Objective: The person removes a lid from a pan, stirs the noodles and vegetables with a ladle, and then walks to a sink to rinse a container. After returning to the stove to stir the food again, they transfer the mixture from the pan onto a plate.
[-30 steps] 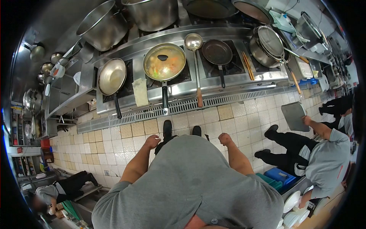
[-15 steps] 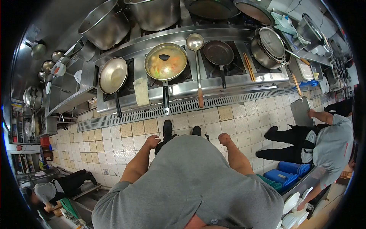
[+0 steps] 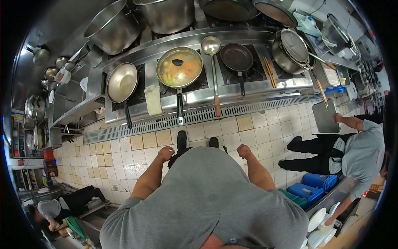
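My left hand (image 3: 166,153) hangs low at my side with its fingers curled in, holding nothing that I can see. On the other side my right hand (image 3: 243,151) hangs the same way, its fingers closed. Both are well back from the stove (image 3: 166,101). On it stands a lidded pan (image 3: 186,71) of soupy food with orange and green pieces, its handle towards me. Left of that are a folded cloth (image 3: 153,101) and a bare frying pan (image 3: 122,83). A long ladle (image 3: 215,76) and a small dark frying pan (image 3: 236,57) lie to the right.
Two large stockpots (image 3: 165,16) stand behind. Long chopsticks (image 3: 270,72) and a pot with a strainer (image 3: 294,45) are at the right. A co-worker (image 3: 358,149) holds a grey tray (image 3: 325,117) near blue bins (image 3: 306,191). Another person (image 3: 66,205) is at the lower left.
The co-worker on the right has shifted slightly, and the grey tray has moved a little left and up. My hands and the cookware stay as they were.
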Demonstrator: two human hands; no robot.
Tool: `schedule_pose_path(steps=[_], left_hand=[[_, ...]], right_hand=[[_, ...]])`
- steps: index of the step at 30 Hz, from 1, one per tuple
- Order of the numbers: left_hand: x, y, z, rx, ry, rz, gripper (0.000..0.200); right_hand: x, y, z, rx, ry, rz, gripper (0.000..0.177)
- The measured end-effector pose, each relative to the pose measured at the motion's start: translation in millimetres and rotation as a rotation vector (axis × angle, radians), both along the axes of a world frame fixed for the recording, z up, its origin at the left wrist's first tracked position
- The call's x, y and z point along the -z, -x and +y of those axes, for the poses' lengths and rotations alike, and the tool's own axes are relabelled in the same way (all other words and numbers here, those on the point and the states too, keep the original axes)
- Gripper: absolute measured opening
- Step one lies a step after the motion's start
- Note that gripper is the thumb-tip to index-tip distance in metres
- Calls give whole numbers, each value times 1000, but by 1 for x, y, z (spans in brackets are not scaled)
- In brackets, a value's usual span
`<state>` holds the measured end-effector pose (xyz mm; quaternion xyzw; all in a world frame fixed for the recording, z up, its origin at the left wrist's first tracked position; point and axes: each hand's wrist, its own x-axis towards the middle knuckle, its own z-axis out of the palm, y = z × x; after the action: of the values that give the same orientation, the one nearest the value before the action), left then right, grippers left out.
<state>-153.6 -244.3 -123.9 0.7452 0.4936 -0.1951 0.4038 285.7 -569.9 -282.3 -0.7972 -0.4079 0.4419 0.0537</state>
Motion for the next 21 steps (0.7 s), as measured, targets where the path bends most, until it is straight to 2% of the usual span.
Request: schedule_pose_path(steps=[3,5,6,8,12,14,15,17,18,20,21], left_hand=[[2,2,-1,0,-11,-17,46],[1,2,-1,-3,-2,-18,46],[0,2,-2,-7,7,-19,46],[0,2,-3,-19,14,-24,46],[10,7,-5,-4,-13,-33,47],[17,10,-5,-16,9,-24,47],[18,10,-5,-28,29,-15,47],[13,8,-4,-54,83,3,47],[9,6,-4,-83,135,21,47],[17,9,-5,-32,66,3,47],[18,10,-4,16,-3,-14,47]], right_hand=[[-1,0,-2,-62,-116,-14,23],[-28,2,9,18,99,5,26],[-24,1,5,17,101,5,26],[-8,-3,-5,-267,-58,-157,23],[-35,-3,2,-338,33,-188,24],[-42,-4,2,-622,-48,-356,25],[-54,-1,5,-620,-46,-356,25],[-75,4,12,-222,93,-129,26],[-75,3,12,-220,94,-131,26],[-46,-4,3,-644,-69,-367,28],[-51,-2,4,-641,-69,-369,28]])
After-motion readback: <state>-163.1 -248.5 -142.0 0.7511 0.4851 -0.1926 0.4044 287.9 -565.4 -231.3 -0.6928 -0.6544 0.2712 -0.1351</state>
